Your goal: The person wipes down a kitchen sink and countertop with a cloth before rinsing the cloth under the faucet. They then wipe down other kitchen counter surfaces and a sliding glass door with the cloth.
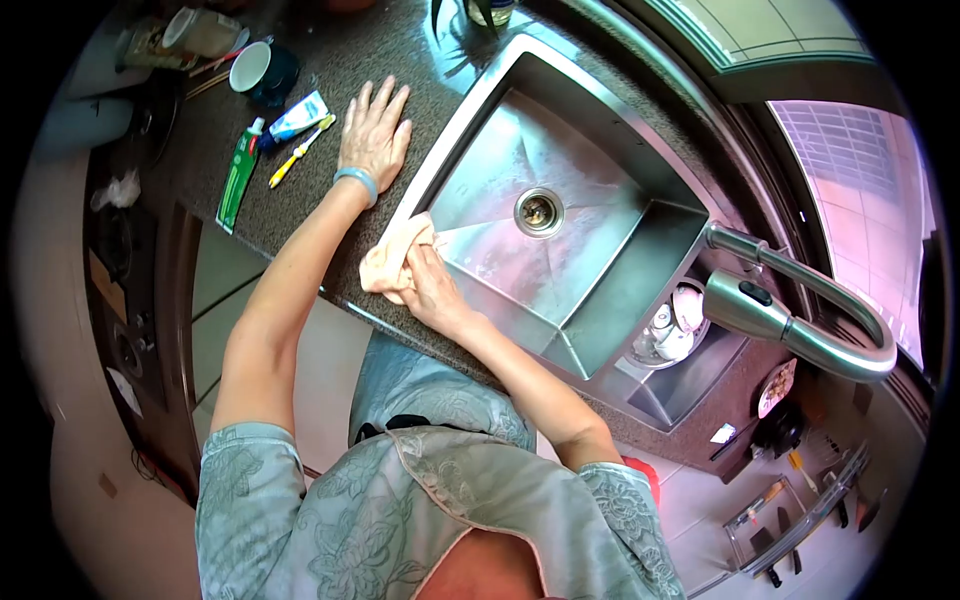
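Note:
My left hand (pixel 374 142), with a blue band at the wrist, lies flat on the dark speckled counter (pixel 300 215), fingers spread. Close by on its left are a blue-and-white tube (pixel 298 117), a yellow toothbrush (pixel 300 153) and a green toothpaste tube (pixel 238 177). My right hand (pixel 436 292) is closed on a bunched peach cloth (pixel 393 262). That cloth rests at the near left corner of the steel sink (pixel 560 150), across its rim and the counter.
A metal faucet (pixel 800 300) arches over the sink's right side. Beside it, a smaller basin (pixel 680 385) holds a bowl of white dishes (pixel 677 325). A dark cup (pixel 265 72) and jars (pixel 200 33) stand at the upper left. A knife rack (pixel 790 530) is at lower right.

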Demonstrator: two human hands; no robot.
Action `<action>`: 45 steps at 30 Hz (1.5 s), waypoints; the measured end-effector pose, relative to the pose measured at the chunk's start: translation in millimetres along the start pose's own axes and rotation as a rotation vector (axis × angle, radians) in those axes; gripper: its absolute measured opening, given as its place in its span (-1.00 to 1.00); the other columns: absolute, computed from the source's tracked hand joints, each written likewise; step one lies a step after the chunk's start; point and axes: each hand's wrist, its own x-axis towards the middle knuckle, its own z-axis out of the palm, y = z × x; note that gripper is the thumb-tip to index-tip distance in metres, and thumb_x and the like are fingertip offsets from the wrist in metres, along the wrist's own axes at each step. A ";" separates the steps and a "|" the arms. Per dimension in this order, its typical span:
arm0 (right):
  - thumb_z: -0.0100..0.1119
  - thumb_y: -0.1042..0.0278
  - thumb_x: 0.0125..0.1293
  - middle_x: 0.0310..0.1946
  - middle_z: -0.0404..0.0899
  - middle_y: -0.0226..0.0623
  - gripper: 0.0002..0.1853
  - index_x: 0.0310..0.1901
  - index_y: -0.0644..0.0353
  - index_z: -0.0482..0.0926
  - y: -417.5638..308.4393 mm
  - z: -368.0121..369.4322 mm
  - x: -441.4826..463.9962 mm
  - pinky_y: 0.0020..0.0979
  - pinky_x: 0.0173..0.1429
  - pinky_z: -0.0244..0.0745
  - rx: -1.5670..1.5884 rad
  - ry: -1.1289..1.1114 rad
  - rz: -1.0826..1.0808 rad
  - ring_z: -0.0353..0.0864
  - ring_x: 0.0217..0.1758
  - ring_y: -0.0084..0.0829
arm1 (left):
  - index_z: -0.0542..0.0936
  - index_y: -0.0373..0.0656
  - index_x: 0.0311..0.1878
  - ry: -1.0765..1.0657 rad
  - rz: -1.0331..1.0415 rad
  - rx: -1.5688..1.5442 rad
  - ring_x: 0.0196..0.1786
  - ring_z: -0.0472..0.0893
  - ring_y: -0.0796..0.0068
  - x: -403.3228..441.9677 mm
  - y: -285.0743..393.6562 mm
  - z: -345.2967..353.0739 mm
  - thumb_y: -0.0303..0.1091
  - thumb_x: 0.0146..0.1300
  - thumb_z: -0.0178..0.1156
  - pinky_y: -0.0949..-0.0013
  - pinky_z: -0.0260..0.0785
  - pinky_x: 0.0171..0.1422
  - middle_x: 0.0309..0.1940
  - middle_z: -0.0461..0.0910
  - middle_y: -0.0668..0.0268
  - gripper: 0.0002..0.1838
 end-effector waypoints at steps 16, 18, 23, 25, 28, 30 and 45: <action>0.12 0.49 0.15 -0.03 0.42 -0.04 -0.70 -0.04 0.08 0.51 76.3 -175.5 170.8 -0.17 0.14 0.43 -0.855 0.542 -0.259 0.45 0.09 -0.04 | 0.26 0.06 0.46 0.036 0.029 0.024 0.53 0.09 0.03 1.2 -2.0 3.5 -0.08 0.42 -0.05 0.00 -0.10 0.59 0.49 0.16 0.26 -0.44; 0.15 0.49 0.11 -0.02 0.42 -0.10 -0.71 -0.09 0.06 0.52 102.3 -193.2 167.1 -0.18 0.18 0.41 -0.952 0.610 -0.434 0.43 0.12 -0.06 | 0.29 0.07 0.45 0.067 0.038 0.017 0.52 0.11 0.04 -0.2 -4.6 7.8 -0.08 0.43 -0.05 0.01 -0.08 0.58 0.48 0.19 0.26 -0.45; 0.18 0.46 0.14 0.09 0.41 -0.13 -0.66 -0.01 -0.01 0.54 111.7 -246.6 101.9 -0.20 0.29 0.36 -1.072 0.442 -0.348 0.36 0.23 -0.08 | 0.30 0.09 0.44 0.122 0.063 -0.001 0.51 0.13 0.06 -1.5 -11.1 16.8 -0.05 0.43 -0.05 0.03 -0.07 0.58 0.47 0.21 0.28 -0.46; 0.09 0.42 0.29 0.25 0.36 -0.08 -0.69 0.07 0.01 0.53 126.3 -260.7 63.0 -0.22 0.40 0.26 -0.796 0.535 -0.108 0.29 0.36 -0.05 | 0.29 0.08 0.44 0.152 0.090 -0.003 0.52 0.12 0.05 -2.2 -12.5 17.9 -0.04 0.43 -0.05 0.05 -0.08 0.59 0.47 0.20 0.26 -0.45; 0.06 0.46 0.24 0.29 0.34 -0.09 -0.65 0.07 0.04 0.54 156.3 -306.3 -2.1 -0.18 0.43 0.23 -1.303 0.324 -0.145 0.27 0.38 -0.03 | 0.31 -0.17 0.39 -0.079 -0.068 -0.075 0.51 0.08 -0.07 0.7 9.1 -17.7 -0.10 0.30 0.09 -0.01 -0.12 0.59 0.45 0.17 0.04 -0.37; 0.06 0.38 0.27 0.26 0.34 -0.04 -0.76 -0.04 0.13 0.55 149.4 -310.8 -35.4 -0.13 0.36 0.31 -1.423 0.326 0.007 0.25 0.38 0.02 | 0.34 -0.19 0.36 -0.050 -0.077 -0.075 0.50 0.12 -0.05 -0.3 11.8 -20.0 -0.19 0.32 0.05 0.00 -0.09 0.58 0.43 0.21 0.04 -0.44; -0.05 0.35 0.27 0.15 0.45 0.16 -0.73 -0.09 0.25 0.56 152.0 -291.1 -68.0 -0.02 0.39 0.22 -1.458 0.022 0.003 0.37 0.29 0.11 | 0.36 -0.20 0.35 -0.048 -0.071 -0.069 0.50 0.12 -0.08 -1.3 9.2 -14.6 -0.18 0.29 0.08 0.00 -0.08 0.58 0.43 0.22 0.03 -0.42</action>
